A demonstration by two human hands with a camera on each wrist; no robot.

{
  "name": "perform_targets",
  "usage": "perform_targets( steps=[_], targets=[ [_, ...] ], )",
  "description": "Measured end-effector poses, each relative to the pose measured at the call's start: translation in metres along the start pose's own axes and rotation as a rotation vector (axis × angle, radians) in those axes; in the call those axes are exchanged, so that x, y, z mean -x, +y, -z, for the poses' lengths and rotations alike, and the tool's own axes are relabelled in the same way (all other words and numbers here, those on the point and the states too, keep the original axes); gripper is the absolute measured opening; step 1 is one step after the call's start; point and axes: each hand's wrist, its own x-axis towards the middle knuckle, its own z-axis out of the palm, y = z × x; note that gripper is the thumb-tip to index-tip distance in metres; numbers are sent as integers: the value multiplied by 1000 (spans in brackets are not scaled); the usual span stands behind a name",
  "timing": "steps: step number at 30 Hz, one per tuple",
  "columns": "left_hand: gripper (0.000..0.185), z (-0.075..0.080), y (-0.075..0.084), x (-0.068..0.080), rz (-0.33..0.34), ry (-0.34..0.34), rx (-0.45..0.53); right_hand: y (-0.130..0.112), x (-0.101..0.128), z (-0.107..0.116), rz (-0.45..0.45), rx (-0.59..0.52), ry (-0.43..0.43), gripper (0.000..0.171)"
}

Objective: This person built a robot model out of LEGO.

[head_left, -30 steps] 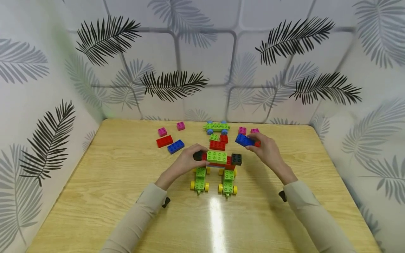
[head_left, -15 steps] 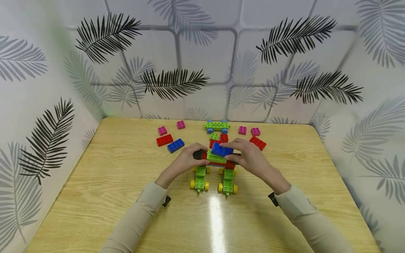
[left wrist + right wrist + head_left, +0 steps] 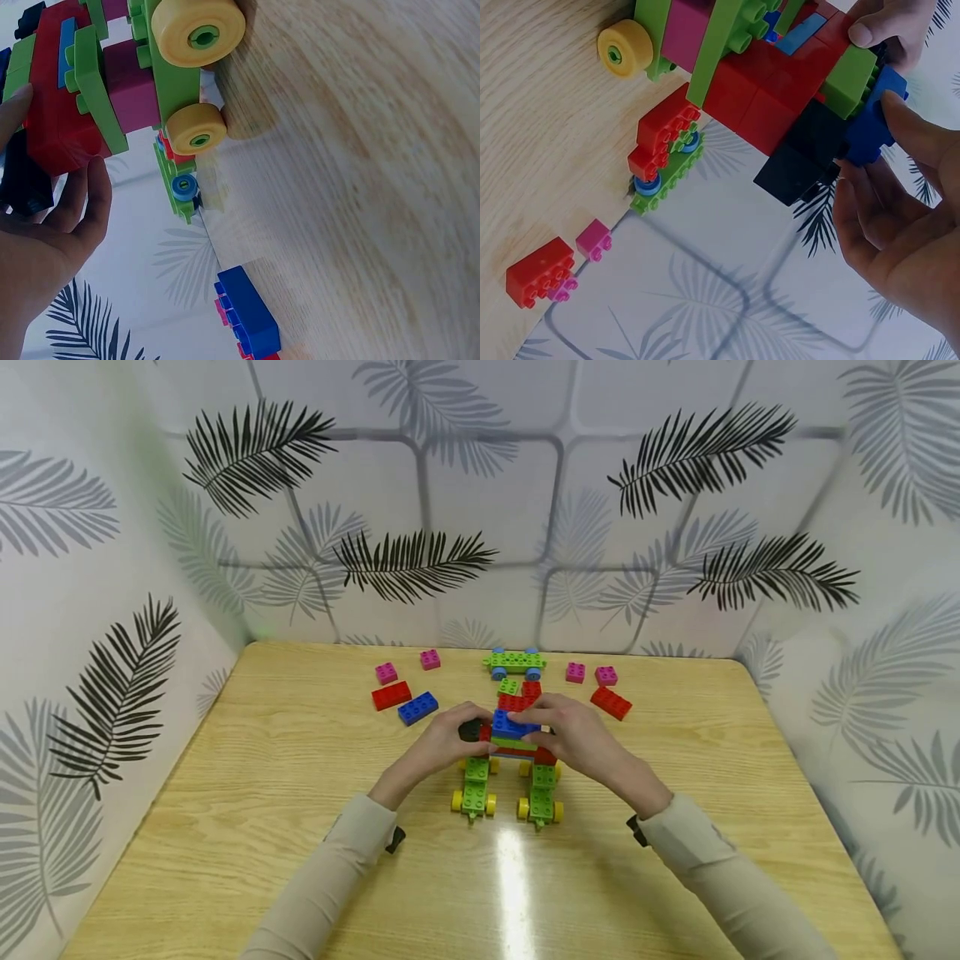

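A toy-brick build stands on two green wheeled bases (image 3: pixel 475 795) with yellow wheels, joined by a red brick layer (image 3: pixel 60 112). My left hand (image 3: pixel 435 747) grips its left end, with the thumb and fingers around the red brick and a black brick (image 3: pixel 26 180). My right hand (image 3: pixel 592 743) pinches a blue brick (image 3: pixel 504 723) between thumb and fingers, right on top of the light green bricks (image 3: pixel 851 81). In the right wrist view, some green studs show beside the blue brick. Another black brick (image 3: pixel 795 161) juts from the right end, mostly hidden from the head view.
Behind the build are a green base with blue wheels (image 3: pixel 515 662) and some red bricks (image 3: pixel 516 702). To the left lie a red brick (image 3: pixel 392 696), a blue brick (image 3: pixel 418 708) and pink bricks (image 3: pixel 386 673). A red brick (image 3: pixel 611 702) and pink bricks (image 3: pixel 575 672) lie right.
My right hand has carried the blue brick leftward from the table's right side, then down onto the green bricks. My left hand has kept its grip on the build.
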Motion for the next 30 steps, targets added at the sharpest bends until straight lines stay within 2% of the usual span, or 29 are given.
perform_targets(
  steps=[15, 24, 30],
  targets=[
    [39, 1, 0, 1, -15, -7, -13, -5, -5, 6, -34, 34, -85, 36],
    [38, 2, 1, 1, -41, -2, -19, -5, -8, 8, -29, 12, -113, 39],
    [38, 1, 0, 1, -52, -6, -58, -6, -9, 10, -24, -1, -139, 39]
  ],
)
